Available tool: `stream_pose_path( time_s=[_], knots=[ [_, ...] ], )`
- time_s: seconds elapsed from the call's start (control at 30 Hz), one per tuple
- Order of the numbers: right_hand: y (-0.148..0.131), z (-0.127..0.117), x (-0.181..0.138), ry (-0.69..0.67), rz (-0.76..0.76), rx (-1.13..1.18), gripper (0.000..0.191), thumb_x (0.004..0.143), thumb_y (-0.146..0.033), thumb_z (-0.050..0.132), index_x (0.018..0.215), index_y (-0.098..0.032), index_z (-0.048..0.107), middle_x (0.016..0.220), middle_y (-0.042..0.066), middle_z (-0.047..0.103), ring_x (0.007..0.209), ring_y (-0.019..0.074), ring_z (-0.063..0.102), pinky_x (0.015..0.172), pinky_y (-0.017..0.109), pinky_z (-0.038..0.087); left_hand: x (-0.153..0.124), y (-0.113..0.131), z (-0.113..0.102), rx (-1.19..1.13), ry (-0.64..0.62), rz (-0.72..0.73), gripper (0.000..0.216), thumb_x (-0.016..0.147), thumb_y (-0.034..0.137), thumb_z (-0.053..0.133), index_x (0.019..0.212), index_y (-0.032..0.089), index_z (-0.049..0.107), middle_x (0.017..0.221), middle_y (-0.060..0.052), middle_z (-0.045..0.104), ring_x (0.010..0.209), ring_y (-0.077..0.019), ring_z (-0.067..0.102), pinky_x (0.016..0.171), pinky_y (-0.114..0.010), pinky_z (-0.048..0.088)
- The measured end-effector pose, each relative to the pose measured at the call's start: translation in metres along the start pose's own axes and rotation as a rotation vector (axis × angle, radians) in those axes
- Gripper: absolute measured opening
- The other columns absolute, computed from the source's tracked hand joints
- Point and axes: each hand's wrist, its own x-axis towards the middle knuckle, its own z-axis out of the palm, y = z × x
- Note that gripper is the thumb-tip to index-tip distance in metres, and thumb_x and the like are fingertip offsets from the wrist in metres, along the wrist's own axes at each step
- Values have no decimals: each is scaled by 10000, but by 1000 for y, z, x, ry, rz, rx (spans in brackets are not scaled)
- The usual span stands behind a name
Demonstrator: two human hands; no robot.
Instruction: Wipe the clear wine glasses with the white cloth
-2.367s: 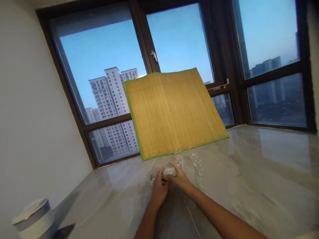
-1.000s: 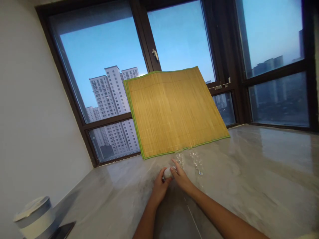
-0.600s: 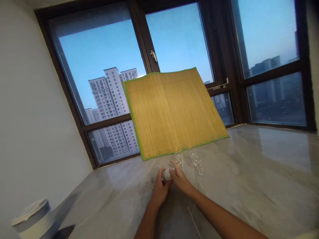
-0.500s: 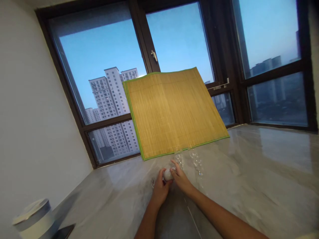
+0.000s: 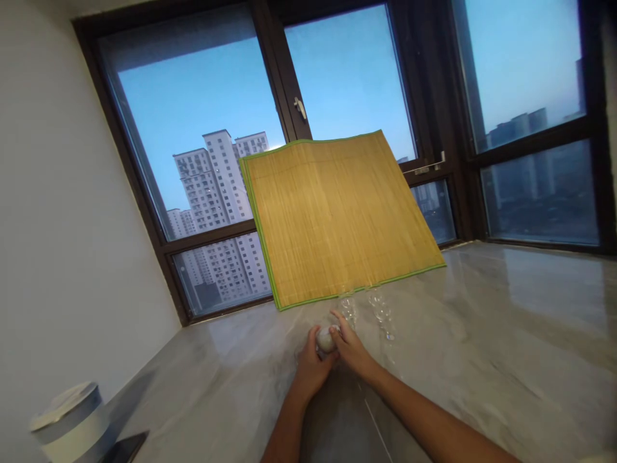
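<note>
From where I stand, the window [image 5: 349,77] is the largest unit: smooth glass panes in a dark brown, straight-edged frame. The wall [image 5: 62,212] at the left is matte, flat and pale. The counter [image 5: 482,347] is a polished slab, grey with stone-like veining, and reflects the window light. On it stands the mat [image 5: 337,218], a four-sided yellow panel of fine parallel slats with green edge binding; it is tilted back toward the window and slightly bent near the top.

The tub [image 5: 72,427], front left, is cylindrical, with pale and grey bands and a pale top. A thin dark plate [image 5: 126,448] lies just beside it, partly out of view.

The left hand [image 5: 313,366] and right hand [image 5: 351,350] meet at mid-counter. Two clear glasses [image 5: 348,310] [image 5: 382,314], faceted in appearance, are near the right hand, in front of the mat's lower edge.

The round piece [image 5: 325,341] is between the hands, in front of the mat. It is pale grey-white, curved and dull; its material cannot be determined. The left fingers curl around its left side; the right thumb and fingers grasp its right side.
</note>
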Motion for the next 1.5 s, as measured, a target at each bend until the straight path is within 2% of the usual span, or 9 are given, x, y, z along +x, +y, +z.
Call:
stream_pose_path(
  time_s=[0.17,0.37,0.6,0.87,1.03,1.17,1.3,1.4,1.5],
  knots=[
    [0,1,0,-8,-31,-12,619,897,-519,454,1421,-192,423,1358,117,560,1248,280,525,1101,476,359,2,0,0,-15,5,28,512,783,417,658,1242,222,545,1187,-87,656,1039,-250,611,904,-367,469],
    [-7,-3,0,52,-57,9,605,900,-520,456,1406,-191,431,1398,113,522,1243,275,518,1091,446,373,5,1,-1,-66,16,32,540,813,452,621,1272,192,504,1154,-85,650,986,-220,606,844,-331,472],
    [-18,-1,-1,104,-49,101,609,895,-538,467,1387,-181,427,1296,115,588,1067,257,605,957,397,481,3,4,-1,-102,65,-2,571,799,483,628,1274,200,488,1025,-54,655,759,-156,582,710,-280,453],
    [-22,-7,0,240,-39,120,570,904,-497,448,1370,-168,434,1200,135,614,921,251,623,813,380,522,5,-4,-3,15,119,21,536,814,430,595,1282,198,476,949,-36,620,678,-138,549,674,-271,440],
    [-11,-20,5,330,-32,36,547,887,-472,445,1347,-180,480,1168,119,633,992,265,612,897,411,489,10,-12,-25,-29,485,-134,654,864,573,478,1388,216,317,1023,-49,613,606,-131,562,611,-273,458],
    [-6,-13,0,66,24,-60,499,841,-453,510,1266,-195,556,946,59,686,829,245,638,822,405,504,11,-8,-34,-121,674,-165,691,880,605,429,1428,247,205,1155,-82,589,551,-108,568,528,-258,460],
    [-14,-3,-10,-217,-18,-63,509,894,-430,511,1348,-203,483,715,-12,639,678,201,614,683,332,489,10,1,-31,-172,595,-65,695,883,566,445,1441,224,211,1167,-110,600,604,-137,624,593,-286,503],
    [-20,-4,-11,-179,-39,-45,521,869,-436,563,1329,-203,484,876,28,674,816,215,637,775,353,496,7,4,-25,-176,527,-21,704,889,546,444,1456,201,208,1210,-142,589,654,-159,648,670,-321,523],
    [-24,-7,-9,-61,-50,-58,647,776,-456,681,1330,-199,470,1059,70,662,977,248,621,914,409,474,1,4,-17,-63,410,45,684,884,494,479,1445,172,256,1273,-165,575,860,-203,671,820,-342,509]
  ],
)
